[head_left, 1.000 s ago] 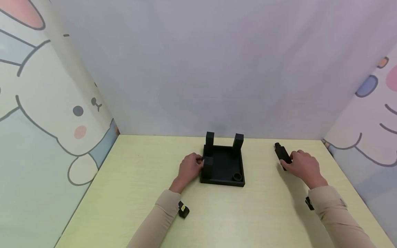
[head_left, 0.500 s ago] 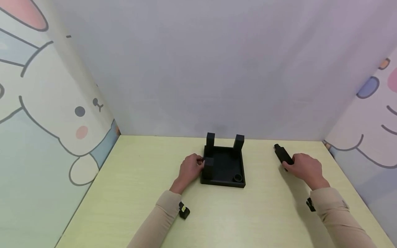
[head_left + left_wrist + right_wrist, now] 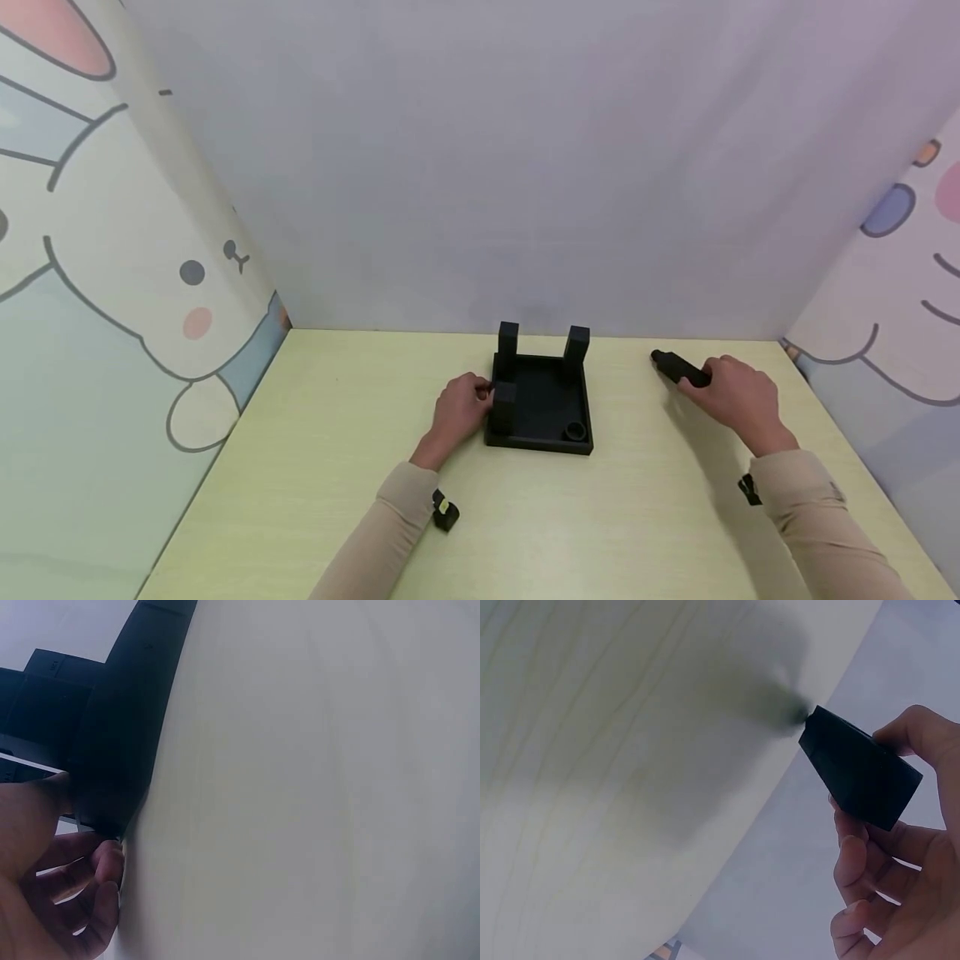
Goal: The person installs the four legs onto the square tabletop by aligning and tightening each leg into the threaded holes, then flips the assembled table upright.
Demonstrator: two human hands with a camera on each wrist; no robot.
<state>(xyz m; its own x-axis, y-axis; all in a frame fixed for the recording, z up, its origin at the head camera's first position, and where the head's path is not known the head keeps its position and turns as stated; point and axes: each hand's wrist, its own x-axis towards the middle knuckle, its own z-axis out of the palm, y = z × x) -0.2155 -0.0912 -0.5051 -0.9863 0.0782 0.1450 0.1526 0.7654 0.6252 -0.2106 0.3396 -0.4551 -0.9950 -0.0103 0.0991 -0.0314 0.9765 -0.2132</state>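
Observation:
A black square tabletop (image 3: 543, 392) lies upside down on the desk, its low rim facing up. Upright legs rise from three of its corners, and a round socket (image 3: 575, 431) shows in the near right one. At its left side my left hand (image 3: 457, 407) grips the edge by the near left leg (image 3: 503, 407); the left wrist view has the fingers curled at the dark part's corner. Off to the right, my right hand (image 3: 738, 398) pinches a loose black table leg (image 3: 677, 367) between thumb and fingers. The leg is tilted, with its narrow peg end pointing away and left.
The pale yellow desk (image 3: 360, 517) ends at a plain light curtain (image 3: 525, 167) behind. Cartoon-printed panels (image 3: 112, 333) border it on the left and right. A small black wrist camera (image 3: 445, 510) hangs under the left sleeve.
My right hand has turned the loose leg so its peg end swings left and lies flatter. My left hand and the tabletop have stayed in place.

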